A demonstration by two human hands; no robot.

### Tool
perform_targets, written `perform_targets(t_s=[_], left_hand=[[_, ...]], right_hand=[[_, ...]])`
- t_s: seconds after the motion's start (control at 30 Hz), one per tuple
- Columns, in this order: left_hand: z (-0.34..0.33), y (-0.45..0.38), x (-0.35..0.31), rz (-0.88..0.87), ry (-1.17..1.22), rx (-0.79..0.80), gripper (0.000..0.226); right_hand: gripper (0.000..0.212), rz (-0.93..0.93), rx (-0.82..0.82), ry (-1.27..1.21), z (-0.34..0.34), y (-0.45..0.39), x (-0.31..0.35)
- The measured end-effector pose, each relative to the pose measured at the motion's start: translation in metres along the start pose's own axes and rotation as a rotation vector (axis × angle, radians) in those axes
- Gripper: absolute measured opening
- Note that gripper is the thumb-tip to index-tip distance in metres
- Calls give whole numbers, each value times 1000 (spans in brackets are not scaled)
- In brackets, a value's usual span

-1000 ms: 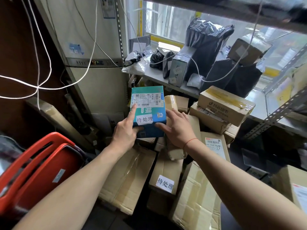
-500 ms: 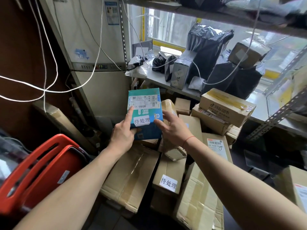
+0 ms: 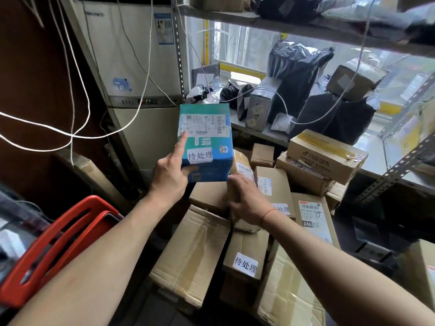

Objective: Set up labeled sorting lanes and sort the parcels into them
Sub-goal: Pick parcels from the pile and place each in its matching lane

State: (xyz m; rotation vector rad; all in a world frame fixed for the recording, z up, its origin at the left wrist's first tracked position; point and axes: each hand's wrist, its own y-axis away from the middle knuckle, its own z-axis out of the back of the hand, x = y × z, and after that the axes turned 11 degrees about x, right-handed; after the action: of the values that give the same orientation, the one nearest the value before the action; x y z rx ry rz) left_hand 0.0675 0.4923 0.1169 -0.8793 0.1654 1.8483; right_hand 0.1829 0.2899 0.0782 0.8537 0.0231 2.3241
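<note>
Left hand gripped the teal parcel, lifted a bit higher than a second before (index finger up its side). Right hand had dropped off it, lying loose on the brown boxes, so one-handed carry next, probably.

The parcel is held above the stacked boxes, basket left, shelf right.
</note>
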Motion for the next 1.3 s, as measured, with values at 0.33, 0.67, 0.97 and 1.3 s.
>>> perform_targets(t_s=[0.33, 0.67, 0.97, 1.3], left_hand=[[6, -12, -42, -110, 21, 25, 93], [-19, 1, -63, -201, 111, 113, 93], [-28, 14, -86, -233, 122, 186, 96], [-36, 59, -149, -115, 630, 668, 113]], right_hand=[[66, -110, 48, 230, -16, -15, 9], [45, -268, 46, 101, -6, 9, 3], [26, -329, -523, -539, 46, 104, -21], [40, 58, -505, -1067, 67, 183, -20]])
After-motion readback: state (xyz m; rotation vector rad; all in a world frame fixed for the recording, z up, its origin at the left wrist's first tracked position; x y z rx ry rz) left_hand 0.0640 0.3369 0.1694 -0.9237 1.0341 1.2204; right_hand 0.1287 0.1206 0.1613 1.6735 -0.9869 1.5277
